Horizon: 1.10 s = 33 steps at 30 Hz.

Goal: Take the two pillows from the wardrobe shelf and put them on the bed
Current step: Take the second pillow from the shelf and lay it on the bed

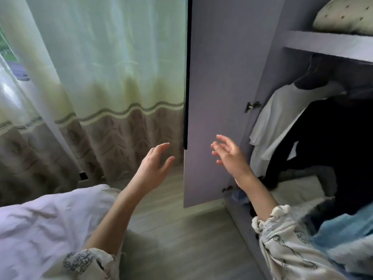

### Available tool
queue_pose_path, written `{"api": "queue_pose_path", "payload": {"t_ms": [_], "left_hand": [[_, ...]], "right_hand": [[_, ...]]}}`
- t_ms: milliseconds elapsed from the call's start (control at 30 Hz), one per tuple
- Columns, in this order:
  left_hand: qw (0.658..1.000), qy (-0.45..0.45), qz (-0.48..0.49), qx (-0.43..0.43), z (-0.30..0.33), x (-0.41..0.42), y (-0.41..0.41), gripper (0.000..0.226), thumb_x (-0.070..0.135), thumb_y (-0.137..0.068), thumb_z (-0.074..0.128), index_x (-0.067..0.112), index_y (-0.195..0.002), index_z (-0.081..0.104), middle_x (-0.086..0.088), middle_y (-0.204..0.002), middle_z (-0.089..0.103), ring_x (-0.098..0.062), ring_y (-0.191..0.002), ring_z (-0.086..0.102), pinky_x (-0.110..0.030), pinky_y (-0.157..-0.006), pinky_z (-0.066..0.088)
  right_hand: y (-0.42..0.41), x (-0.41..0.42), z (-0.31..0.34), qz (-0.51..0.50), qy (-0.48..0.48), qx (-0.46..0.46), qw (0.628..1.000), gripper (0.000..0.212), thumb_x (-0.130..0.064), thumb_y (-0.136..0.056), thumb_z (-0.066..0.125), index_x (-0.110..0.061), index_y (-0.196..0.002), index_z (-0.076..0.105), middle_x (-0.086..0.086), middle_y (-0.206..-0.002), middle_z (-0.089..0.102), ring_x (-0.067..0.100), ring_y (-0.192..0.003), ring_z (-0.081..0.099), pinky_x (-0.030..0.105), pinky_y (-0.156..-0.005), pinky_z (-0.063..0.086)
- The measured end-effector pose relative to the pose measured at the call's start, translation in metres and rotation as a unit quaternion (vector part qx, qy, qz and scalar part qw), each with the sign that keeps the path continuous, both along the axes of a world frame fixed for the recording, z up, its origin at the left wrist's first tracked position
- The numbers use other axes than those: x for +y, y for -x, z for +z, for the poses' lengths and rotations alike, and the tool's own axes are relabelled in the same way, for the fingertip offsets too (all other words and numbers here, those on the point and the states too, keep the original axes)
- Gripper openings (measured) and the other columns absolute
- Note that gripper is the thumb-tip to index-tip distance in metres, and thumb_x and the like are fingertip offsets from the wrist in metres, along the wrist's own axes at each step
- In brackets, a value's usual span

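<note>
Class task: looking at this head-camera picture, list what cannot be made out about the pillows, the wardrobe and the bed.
- Pillow: head view, cut by the top-right edge; a second pillow is not visible.
- Wardrobe shelf: runs off the right edge.
- Bed: only a corner, cut by the left edge.
- Dark hanging clothes: shadowed, details unreadable.

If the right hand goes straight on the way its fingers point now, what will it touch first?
Probably the open wardrobe door: the right hand, open and empty, points up and slightly left, straight at its inner face. Depth is unclear. The pillow lies higher, far to the right.
</note>
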<state>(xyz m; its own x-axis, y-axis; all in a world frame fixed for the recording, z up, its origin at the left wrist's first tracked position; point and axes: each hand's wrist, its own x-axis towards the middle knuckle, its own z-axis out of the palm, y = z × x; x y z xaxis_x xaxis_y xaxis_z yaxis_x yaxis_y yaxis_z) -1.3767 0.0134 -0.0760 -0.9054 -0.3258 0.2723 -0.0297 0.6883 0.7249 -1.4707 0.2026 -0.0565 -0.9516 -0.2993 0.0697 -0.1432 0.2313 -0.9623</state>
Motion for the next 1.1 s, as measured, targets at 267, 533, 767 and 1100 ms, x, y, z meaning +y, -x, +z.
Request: {"api": "queue_pose_path", "payload": {"t_ms": [267,533,767,1100], "left_hand": [[0.988,0.002,-0.155,0.012,0.032,-0.029,0.183,0.042,0.025,-0.091,0.054,0.018,-0.131,0.046,-0.006,-0.130,0.053,-0.023,-0.117,0.052,-0.041,-0.097,0.043],[0.930,0.023,-0.362,0.058,0.070,0.098,0.324,0.043,0.032,-0.093,0.048,0.024,-0.134,0.042,-0.002,-0.130,0.049,-0.018,-0.119,0.047,-0.030,-0.096,0.038],[0.885,0.040,-0.444,0.131,0.124,0.203,0.409,0.045,0.029,-0.092,0.050,0.022,-0.136,0.040,0.000,-0.132,0.046,-0.014,-0.123,0.044,-0.018,-0.093,0.029],[0.818,0.111,-0.480,0.296,0.219,0.326,0.500,0.049,0.024,-0.093,0.051,0.011,-0.138,0.038,-0.011,-0.144,0.035,-0.024,-0.135,0.029,-0.032,-0.108,0.024]], "right_hand": [[0.111,0.022,0.039,-0.162,-0.026,0.037,0.986,0.040,-0.030,-0.093,0.052,-0.020,-0.131,0.047,0.007,-0.123,0.060,0.019,-0.111,0.058,0.041,-0.099,0.044],[0.165,0.133,0.096,-0.314,-0.071,0.107,0.941,0.042,-0.033,-0.092,0.051,-0.024,-0.133,0.045,-0.005,-0.113,0.059,0.014,-0.110,0.058,0.039,-0.099,0.045],[0.219,0.219,0.156,-0.376,-0.124,0.186,0.899,0.043,-0.031,-0.093,0.051,-0.021,-0.134,0.043,-0.008,-0.107,0.058,0.004,-0.095,0.057,0.013,-0.079,0.042],[0.290,0.306,0.246,-0.440,-0.399,0.326,0.735,0.046,-0.027,-0.092,0.051,-0.018,-0.137,0.041,0.005,-0.134,0.050,0.021,-0.126,0.040,0.027,-0.101,0.027]]}}
